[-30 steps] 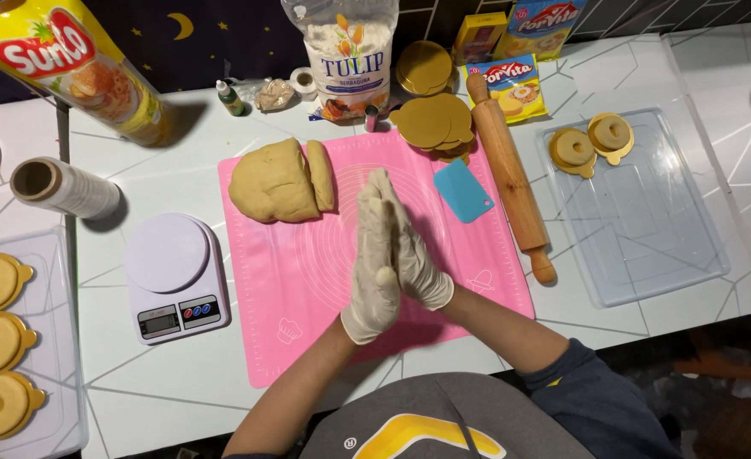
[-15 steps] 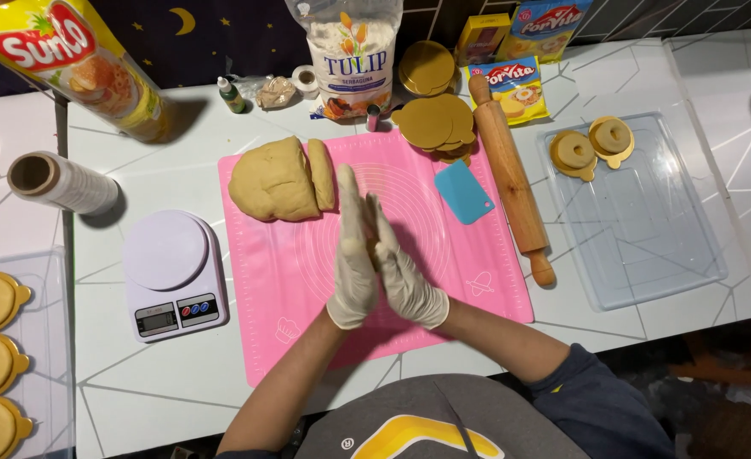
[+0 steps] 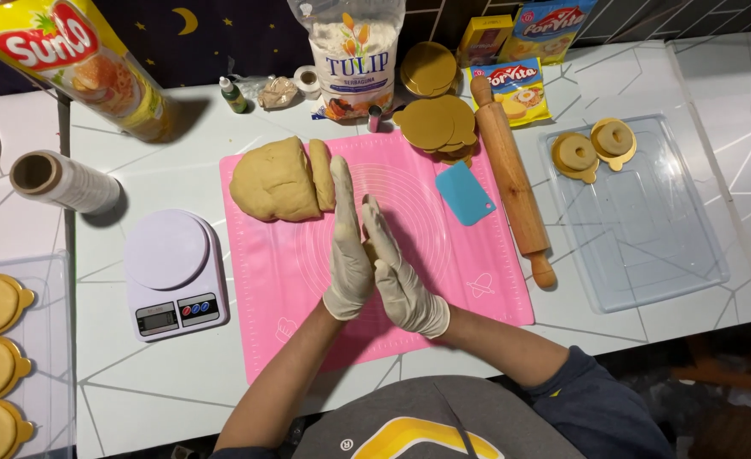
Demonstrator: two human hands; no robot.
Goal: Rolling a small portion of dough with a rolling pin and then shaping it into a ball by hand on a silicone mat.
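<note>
- Pink mat point(image 3: 443, 280) lies bare around the hands, dough mound point(image 3: 278, 180) at its far-left edge
- Gloved left hand point(image 3: 347, 246) and right hand point(image 3: 397, 268) press flat together, fingers straight, around a dough piece point(image 3: 369, 251)

i press a small piece of tan dough point(image 3: 370, 252) between my gloved palms; only a sliver of it shows between them, above the pink silicone mat point(image 3: 290, 263). the big tan dough lump point(image 3: 275, 179) lies at the mat's far left corner, one slice point(image 3: 321, 174) leaning against its right side.
</note>
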